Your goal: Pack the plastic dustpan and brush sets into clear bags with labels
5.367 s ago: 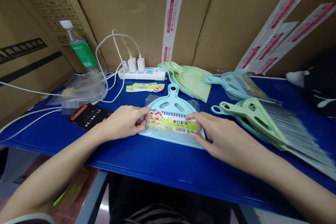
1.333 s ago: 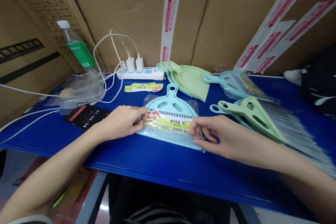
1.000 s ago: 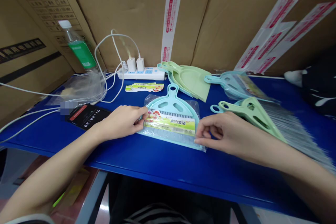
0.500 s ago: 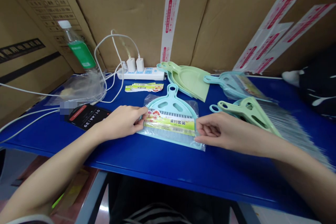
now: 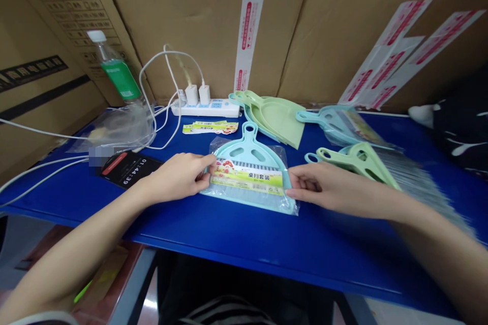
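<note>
A pale blue plastic dustpan [image 5: 249, 148] lies flat near the middle of the glossy blue table [image 5: 244, 244], its looped handle pointing to the far side. It sits inside a clear, crinkled plastic bag [image 5: 229, 194], with a row of brush bristles [image 5: 259, 166] showing behind a yellow-green printed label [image 5: 244, 177] decorated with red mushrooms.

The left hand [image 5: 177, 177] has its thumb and bent fingers at the bag's left edge; the right hand [image 5: 328, 188] has its curled fingers at the right edge. Both touch the bag, but I cannot tell whether either pinches the film.

Beyond the handle, slightly left, are loose printed paper labels [image 5: 209, 128] and a white power strip [image 5: 224, 108]. Farther right lie stacked light green and blue dustpans [image 5: 282, 117] and a bagged blue dustpan [image 5: 335, 123]. Light green and blue brushes with grey bristles [image 5: 423, 183] lie behind the right forearm. A black phone [image 5: 129, 170] rests left of the left hand.
</note>
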Demonstrator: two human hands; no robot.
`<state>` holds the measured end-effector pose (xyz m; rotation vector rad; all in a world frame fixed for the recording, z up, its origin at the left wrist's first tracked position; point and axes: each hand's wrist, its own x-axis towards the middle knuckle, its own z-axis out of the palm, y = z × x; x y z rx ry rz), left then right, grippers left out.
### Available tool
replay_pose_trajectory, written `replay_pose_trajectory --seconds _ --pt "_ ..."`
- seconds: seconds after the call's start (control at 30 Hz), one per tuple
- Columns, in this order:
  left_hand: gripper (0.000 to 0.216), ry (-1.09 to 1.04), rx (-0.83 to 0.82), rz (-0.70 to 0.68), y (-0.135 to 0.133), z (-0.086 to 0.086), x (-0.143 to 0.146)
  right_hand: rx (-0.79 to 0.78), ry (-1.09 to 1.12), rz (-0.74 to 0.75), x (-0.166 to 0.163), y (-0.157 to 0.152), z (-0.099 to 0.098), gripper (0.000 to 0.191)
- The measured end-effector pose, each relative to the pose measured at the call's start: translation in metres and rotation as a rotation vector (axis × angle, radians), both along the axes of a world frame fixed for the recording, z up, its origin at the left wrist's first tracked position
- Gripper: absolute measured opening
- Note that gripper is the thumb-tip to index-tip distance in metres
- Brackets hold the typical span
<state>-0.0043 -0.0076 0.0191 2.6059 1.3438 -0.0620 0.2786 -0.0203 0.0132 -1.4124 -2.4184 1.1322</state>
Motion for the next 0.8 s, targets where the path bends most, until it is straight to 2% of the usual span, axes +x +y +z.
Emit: replay_pose_trajectory --seconds 0.17,0.43,0.8 --pt "0.013 -0.037 -0.018 0.015 0.000 0.000 0.000 0.214 -0.128 -0.050 -0.009 -0.008 -0.006 0.026" --pt "0.012 -0.087 -0.024 0.048 0.001 -0.004 0.001 0.370 -0.284 -0.176 -0.022 -0.017 -0.014 0.021" --pt "0.010 -0.109 -0.056 0.074 0.002 -0.005 0.001 0.360 -0.197 -0.129 -0.017 -0.014 -0.019 0.021"
